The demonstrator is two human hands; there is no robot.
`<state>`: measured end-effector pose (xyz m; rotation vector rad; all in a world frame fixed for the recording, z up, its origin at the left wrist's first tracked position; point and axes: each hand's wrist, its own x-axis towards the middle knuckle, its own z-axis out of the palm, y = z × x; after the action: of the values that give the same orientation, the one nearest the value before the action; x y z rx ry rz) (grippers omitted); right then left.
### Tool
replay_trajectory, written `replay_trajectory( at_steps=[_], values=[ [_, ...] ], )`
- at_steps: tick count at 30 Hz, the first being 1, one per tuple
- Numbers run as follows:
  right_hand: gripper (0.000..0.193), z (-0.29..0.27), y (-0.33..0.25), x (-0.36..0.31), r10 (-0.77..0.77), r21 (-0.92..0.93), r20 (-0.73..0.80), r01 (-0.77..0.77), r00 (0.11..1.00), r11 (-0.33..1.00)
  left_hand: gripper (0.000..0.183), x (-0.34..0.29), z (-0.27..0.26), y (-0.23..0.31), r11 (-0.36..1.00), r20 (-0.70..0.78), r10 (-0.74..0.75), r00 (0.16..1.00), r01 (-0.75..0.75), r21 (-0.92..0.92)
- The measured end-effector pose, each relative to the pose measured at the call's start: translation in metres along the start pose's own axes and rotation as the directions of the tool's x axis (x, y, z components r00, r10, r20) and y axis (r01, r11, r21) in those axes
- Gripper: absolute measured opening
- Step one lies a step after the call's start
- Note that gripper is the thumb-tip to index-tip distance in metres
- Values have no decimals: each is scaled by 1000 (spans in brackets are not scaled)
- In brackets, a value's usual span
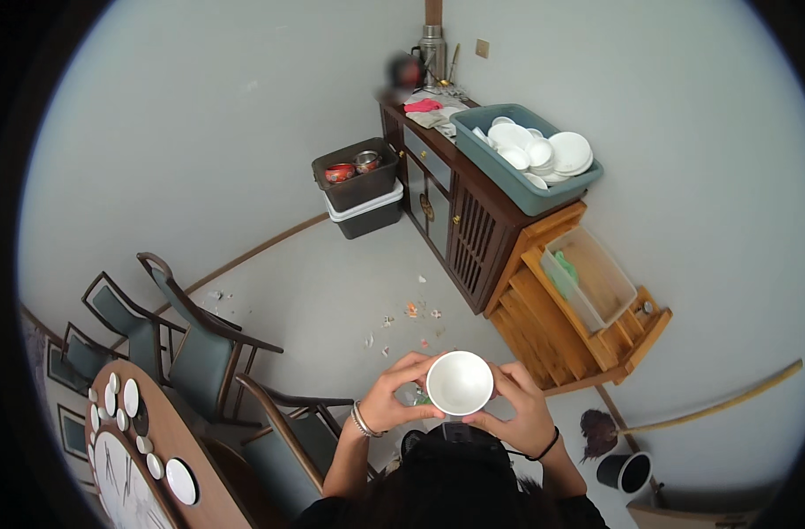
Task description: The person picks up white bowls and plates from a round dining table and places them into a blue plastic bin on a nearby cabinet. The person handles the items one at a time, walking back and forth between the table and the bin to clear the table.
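A small white bowl (460, 383) is held up between my two hands near the lower middle, its round mouth facing up and nothing visible inside. My left hand (402, 388) grips its left side, thumb and fingers closed on the wall. On the opposite side my right hand (519, 401) grips it too, with the thumb low by the front rim. Something clear with a bit of green shows beside the left fingers; I cannot make out what it is.
A teal tub (530, 198) of white dishes stands on a dark cabinet (482, 234). Next to it is a wooden shelf unit (521, 331) with a clear bin (601, 286). Chairs (195, 370) surround a round table (186, 423) at left. Litter (411, 310) dots the floor; a broom (720, 410) leans right.
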<state>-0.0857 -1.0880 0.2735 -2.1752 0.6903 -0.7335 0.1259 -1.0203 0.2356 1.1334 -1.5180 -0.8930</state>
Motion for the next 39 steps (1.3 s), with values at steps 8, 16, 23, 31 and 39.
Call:
replay_trajectory(
  at_steps=[8, 16, 23, 31, 39],
  values=[
    [69, -45, 77, 78, -105, -34, 98, 108, 990, 994, 71, 86, 1, -22, 991, -90, -52, 995, 63, 121],
    [70, -107, 148, 148, -89, -43, 152, 96, 984, 994, 71, 190, 14, -44, 964, -110, -135, 985, 156, 216],
    [72, -127, 190, 180, -54, -70, 140, 65, 989, 995, 73, 247, 16, -63, 942, -83, -163, 983, 180, 283],
    [70, -142, 219, 197, 47, -99, 80, -39, 996, 994, 71, 298, 14, -82, 935, 20, -168, 986, 153, 321],
    [69, -145, 237, 233, 146, -59, -26, -147, 989, 987, 71, 359, -9, -110, 957, 123, -104, 987, 65, 284]
  ],
)
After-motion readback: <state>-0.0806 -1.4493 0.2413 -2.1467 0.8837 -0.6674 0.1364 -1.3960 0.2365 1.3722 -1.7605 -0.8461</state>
